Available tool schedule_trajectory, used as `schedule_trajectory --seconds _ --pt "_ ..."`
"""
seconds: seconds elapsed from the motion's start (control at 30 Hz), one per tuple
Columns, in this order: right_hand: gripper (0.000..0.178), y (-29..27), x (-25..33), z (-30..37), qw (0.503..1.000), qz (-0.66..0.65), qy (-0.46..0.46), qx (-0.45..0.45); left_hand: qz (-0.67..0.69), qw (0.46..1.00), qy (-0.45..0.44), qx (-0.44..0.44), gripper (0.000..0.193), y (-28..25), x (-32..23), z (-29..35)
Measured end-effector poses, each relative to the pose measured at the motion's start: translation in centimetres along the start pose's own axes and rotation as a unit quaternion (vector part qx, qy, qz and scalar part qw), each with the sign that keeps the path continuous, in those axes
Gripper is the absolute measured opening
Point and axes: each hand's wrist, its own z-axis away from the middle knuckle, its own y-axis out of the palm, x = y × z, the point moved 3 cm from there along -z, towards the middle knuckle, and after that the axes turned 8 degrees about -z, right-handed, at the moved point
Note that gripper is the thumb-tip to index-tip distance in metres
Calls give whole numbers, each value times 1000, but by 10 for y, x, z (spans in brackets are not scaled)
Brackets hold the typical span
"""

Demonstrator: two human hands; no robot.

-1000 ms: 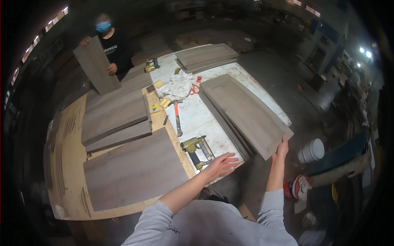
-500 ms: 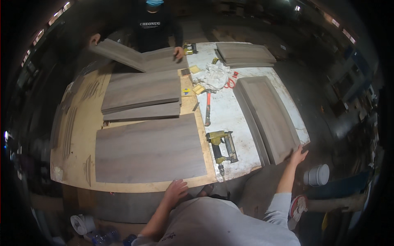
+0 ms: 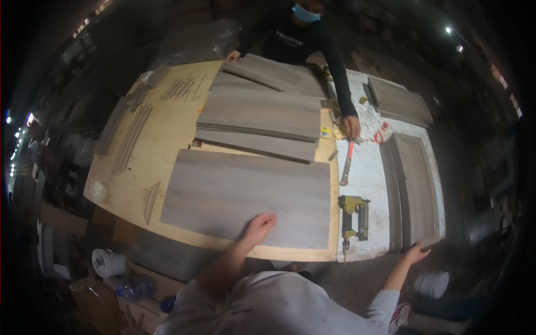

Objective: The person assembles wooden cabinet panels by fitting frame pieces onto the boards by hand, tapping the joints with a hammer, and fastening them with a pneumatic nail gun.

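My left hand [image 3: 261, 228] is over the near part of a flat grey-brown wood panel [image 3: 245, 192], its fingers stretched out and holding nothing. Whether it touches the surface, I cannot tell. At the table's right end, my right hand [image 3: 417, 253] rests against the near end of a stack of framed wood panels [image 3: 417, 192]; its fingers are apart, partly beyond the corner. Between my hands lies a yellow-green nail gun [image 3: 353, 218]. Past it is a hammer with a red and black handle [image 3: 348, 162]; a co-worker's hand [image 3: 352, 127] is at its head.
The co-worker's other hand [image 3: 233, 56] touches a tilted panel [image 3: 257, 70] on the far pile. More panels [image 3: 262, 114] are stacked mid-table, and another stack [image 3: 399, 100] is at far right. Thin wood strips [image 3: 133, 139] lie left. A white bucket [image 3: 432, 285] stands below the right edge.
My left hand has moved from the table's near edge onto the panel. The co-worker has lowered the raised panel and reached to the hammer. The view has shifted, moving the table rightward in the picture.
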Motion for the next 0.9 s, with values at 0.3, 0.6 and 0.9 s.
schedule_trajectory --seconds 0.3,0.6,0.9 --pt "59 -47 45 358 961 -24 -98 258 -551 758 231 -260 66 -210 -157 -205" --pt "58 -48 101 516 925 11 43 377 -679 646 300 -180 34 -236 -141 -249" --pt "66 82 192 542 700 -262 444 495 -580 682 408 -179 45 -203 -69 -78"
